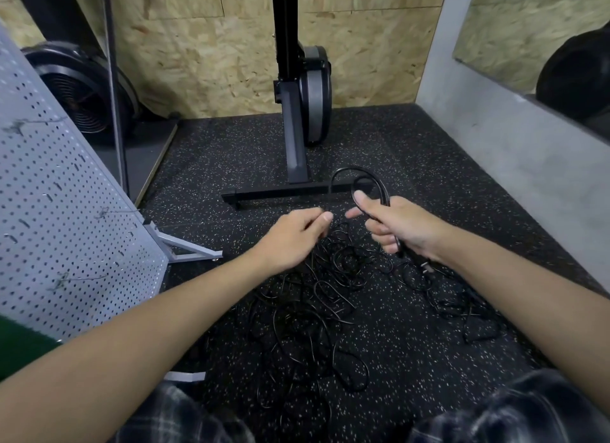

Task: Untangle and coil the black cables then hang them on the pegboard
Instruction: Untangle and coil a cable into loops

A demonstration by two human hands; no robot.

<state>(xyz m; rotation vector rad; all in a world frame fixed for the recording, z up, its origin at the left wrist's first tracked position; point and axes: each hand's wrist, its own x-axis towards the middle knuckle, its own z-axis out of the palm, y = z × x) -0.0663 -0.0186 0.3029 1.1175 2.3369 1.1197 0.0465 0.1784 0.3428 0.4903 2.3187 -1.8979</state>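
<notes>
On speckled rubber floor (412, 138), between both knees: black cables (317, 310) in one loose sprawling tangle, many overlapping loops, no clear long axis to the heap as a whole, spread roughly from near the knees out toward the hands and off to the right. Right hand (399, 226) closed in a fist round one cable, thumb on top; small raised loop (363, 183) arching up and away from the fist, top of the loop pointing away from the body toward the black equipment base (280, 191). Plug end (427, 267) hanging just below the right wrist, pointing down and toward the body. Left hand (293, 236) curled, thumb and forefinger pinched together on what looks like a thin strand running down into the heap; blurred, so cannot tell for certain whether anything is actually gripped. Held run between the hands lying roughly left to right. Likely risks, judged from the layout: pulling the strand hard while it passes through other loops, tightening a knot rather than freeing it; dragging the whole heap along and snagging on the base; plug catching inside a loop; coil started in the right hand slipping open if the fist relaxes. Pegboard (66, 218) standing at left, tilted, hooks not carrying cable yet.
</notes>
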